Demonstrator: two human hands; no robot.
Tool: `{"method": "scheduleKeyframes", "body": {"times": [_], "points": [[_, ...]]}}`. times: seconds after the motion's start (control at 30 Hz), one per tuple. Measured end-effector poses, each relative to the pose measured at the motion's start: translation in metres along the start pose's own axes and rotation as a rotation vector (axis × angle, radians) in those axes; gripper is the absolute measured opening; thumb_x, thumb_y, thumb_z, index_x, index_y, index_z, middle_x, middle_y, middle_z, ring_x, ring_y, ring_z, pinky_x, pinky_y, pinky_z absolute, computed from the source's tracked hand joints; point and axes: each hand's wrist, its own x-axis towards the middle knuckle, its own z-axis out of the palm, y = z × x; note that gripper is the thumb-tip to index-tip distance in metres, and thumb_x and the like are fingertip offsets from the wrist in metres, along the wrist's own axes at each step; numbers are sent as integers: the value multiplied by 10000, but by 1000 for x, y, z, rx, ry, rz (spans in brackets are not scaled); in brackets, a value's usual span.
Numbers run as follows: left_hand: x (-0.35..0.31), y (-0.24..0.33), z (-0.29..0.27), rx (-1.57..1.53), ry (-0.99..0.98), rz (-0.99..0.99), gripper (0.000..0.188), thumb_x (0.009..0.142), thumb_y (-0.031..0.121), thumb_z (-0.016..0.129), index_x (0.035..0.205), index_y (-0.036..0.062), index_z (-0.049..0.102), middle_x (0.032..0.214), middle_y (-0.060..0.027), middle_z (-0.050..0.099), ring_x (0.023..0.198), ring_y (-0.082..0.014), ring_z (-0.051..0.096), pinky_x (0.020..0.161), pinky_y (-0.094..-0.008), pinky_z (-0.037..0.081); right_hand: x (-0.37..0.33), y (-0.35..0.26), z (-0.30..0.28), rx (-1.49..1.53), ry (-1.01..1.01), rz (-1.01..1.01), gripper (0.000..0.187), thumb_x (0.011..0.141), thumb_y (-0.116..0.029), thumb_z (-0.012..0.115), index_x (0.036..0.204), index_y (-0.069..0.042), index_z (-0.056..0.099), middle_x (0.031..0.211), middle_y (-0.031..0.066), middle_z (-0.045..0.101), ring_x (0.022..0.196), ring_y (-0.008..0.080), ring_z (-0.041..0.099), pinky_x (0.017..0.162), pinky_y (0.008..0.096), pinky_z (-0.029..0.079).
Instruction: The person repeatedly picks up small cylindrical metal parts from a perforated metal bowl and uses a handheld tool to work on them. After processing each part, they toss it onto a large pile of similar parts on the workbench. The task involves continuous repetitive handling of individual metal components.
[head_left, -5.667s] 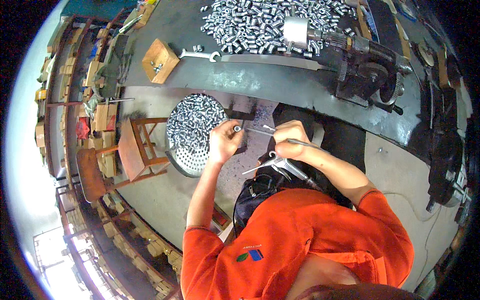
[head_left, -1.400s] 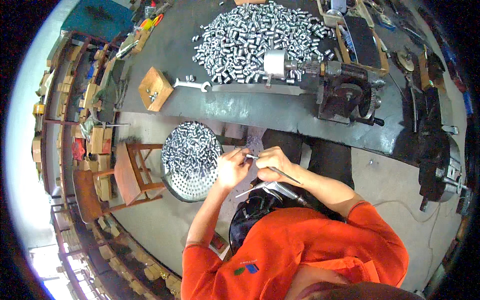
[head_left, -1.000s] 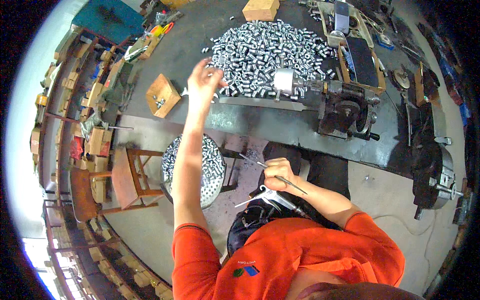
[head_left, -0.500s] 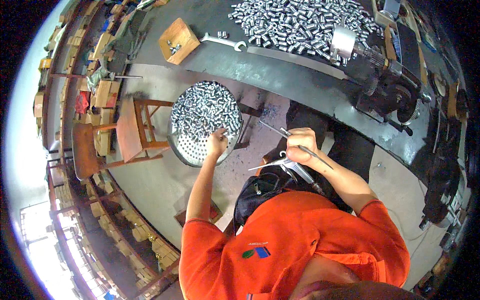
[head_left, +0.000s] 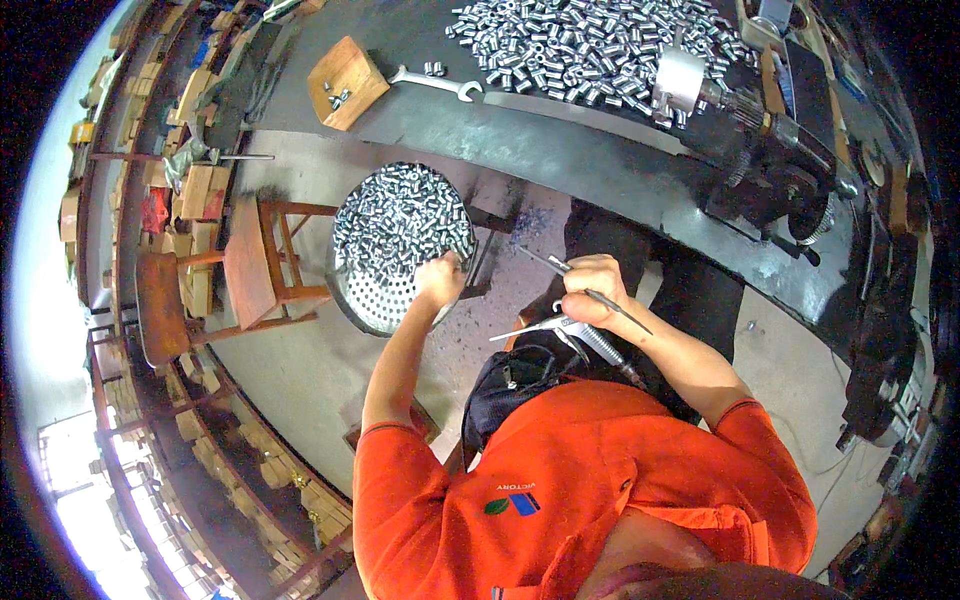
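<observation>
A round metal basin with a perforated bottom (head_left: 372, 300) holds a heap of small shiny metal sleeves (head_left: 400, 215). At the basin's near right side is my left hand (head_left: 440, 278), fingers curled at the edge of the heap; whatever they grip is hidden. My right hand (head_left: 597, 288) is closed in front of my body around a thin dark rod (head_left: 540, 256), which sticks out on both sides of the fist. The same hand also holds an air blow gun (head_left: 530, 328) with a thin nozzle and a coiled hose (head_left: 606, 350) below it.
A dark metal workbench (head_left: 480, 140) runs across the far side. On it are a large pile of metal sleeves (head_left: 580, 45), a wooden box (head_left: 345, 85), an open-ended wrench (head_left: 435, 82) and a machine with a chuck (head_left: 680, 80). A wooden chair (head_left: 255, 265) and loaded shelves stand at left.
My left hand has shifted right across the basin toward its rim, and its fingers are more tightly curled. My right hand keeps its hold on the rod and blow gun. The view has shifted slightly.
</observation>
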Motion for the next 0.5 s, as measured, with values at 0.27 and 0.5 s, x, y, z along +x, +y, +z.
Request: {"method": "scheduleKeyframes", "body": {"times": [0.27, 0.5], "points": [[-35, 71, -75, -1977, -227, -53, 219, 896, 217, 526, 880, 1, 559, 645, -143, 590, 568, -280, 613, 701, -449, 507, 3, -4, 1, 6, -100, -4, 330, 621, -175, 640, 547, -50, 343, 510, 101, 355, 457, 302, 438, 429, 393, 298], [-31, 120, -90, -2036, -442, 34, 260, 898, 240, 522, 862, -9, 583, 602, -109, 565, 524, -247, 585, 703, -425, 509, 2, -3, -3, 66, -147, -11, 288, 593, -127, 638, 547, -62, 361, 510, 101, 387, 450, 298, 459, 412, 389, 327]]}}
